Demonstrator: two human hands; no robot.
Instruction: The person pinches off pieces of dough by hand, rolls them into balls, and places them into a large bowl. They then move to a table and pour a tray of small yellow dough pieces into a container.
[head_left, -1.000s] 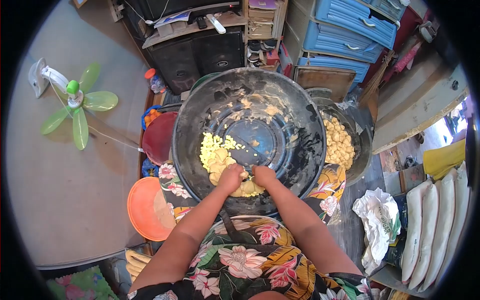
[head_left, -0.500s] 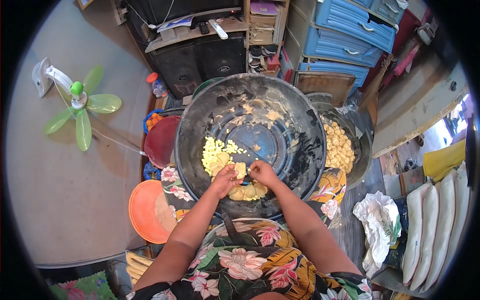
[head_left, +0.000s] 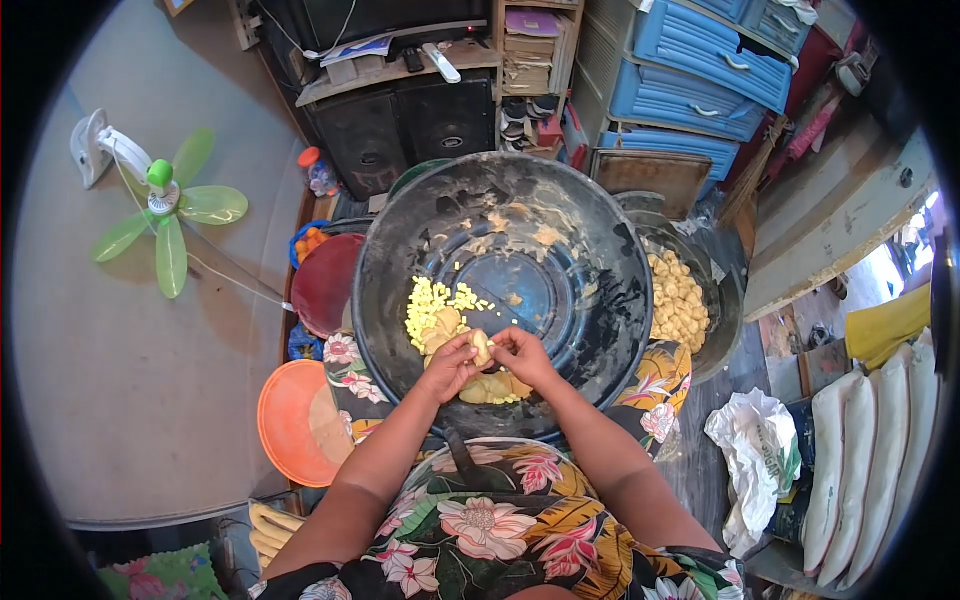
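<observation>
A small piece of tan dough point(head_left: 481, 347) is held over the near part of a large black basin point(head_left: 600, 230). My left hand point(head_left: 452, 368) grips it from the left, fingers curled around it. My right hand point(head_left: 523, 356) is closed at its right edge, with fingertips pinching the dough. Below my hands rests a bigger lump of dough point(head_left: 492, 388), partly covered by them. Small yellow pieces point(head_left: 428, 302) lie in a heap on the basin's left side, beside flattened dough pieces point(head_left: 441, 328).
At the right stands a dark tub holding many dough balls point(head_left: 678, 300). An orange basin point(head_left: 290, 420) and a red basin point(head_left: 328, 285) sit at the left. A crumpled white sack point(head_left: 752, 465) lies at the lower right. Blue drawers point(head_left: 690, 95) stand behind.
My right hand has moved left to meet the dough piece in my left hand. The piece now looks folded and narrower than before. The view has shifted slightly.
</observation>
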